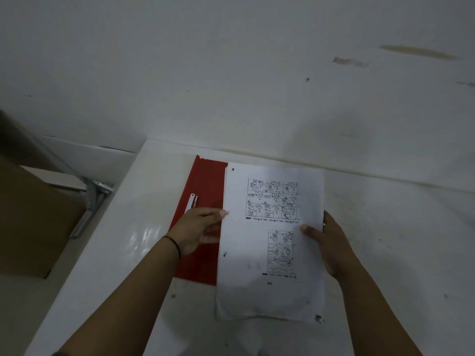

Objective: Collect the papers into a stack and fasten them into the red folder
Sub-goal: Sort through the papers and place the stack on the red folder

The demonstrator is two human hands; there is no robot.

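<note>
From my head view, my left hand (199, 228) pinches the left edge of the stack of papers (270, 242) while my right hand (327, 242) grips its right edge, thumb on top. The red folder (203, 191) lies open on the white surface (144, 227), partly under the papers' left side.

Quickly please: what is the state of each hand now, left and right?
Left hand: pinches the left edge of the white printed paper stack.
Right hand: grips the stack's right edge, thumb on top.
</note>
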